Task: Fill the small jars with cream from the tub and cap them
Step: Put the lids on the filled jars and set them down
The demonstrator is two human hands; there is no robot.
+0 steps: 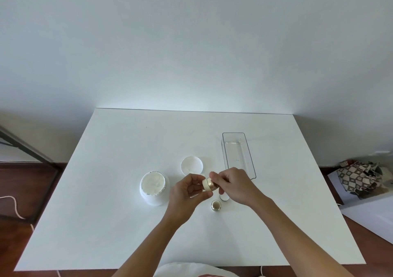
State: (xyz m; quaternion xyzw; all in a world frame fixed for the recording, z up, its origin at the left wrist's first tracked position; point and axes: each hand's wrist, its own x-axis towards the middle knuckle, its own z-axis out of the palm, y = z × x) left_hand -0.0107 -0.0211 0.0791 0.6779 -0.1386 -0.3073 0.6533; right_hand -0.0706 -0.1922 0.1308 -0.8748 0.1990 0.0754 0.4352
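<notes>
Table [127, 223], white, set against a pale wall. Tub [154, 188] of white cream, open, left of centre; its round white lid [191, 165] lies behind and to the right, apart from it. Clear tray [238, 155], long and narrow, stands to the right of the lid.

Hands, together above the table between tub and tray, both on one small jar [209, 185]. Left hand [187, 191]: fingers curled round the jar's pale end, thumb beneath. Right hand [236, 184]: fingertips pinching the gold end of the same jar. Jar held on its side, off the table; whether it holds cream cannot be told.

Second jar [216, 205], small, gold-rimmed, uncapped, upright on the table just below the hands. White cap [223, 198] beside it, partly hidden under the right hand.

Off the table: patterned cloth [359, 178] on the floor at right; white cord [12, 206] on the dark floor at left.
</notes>
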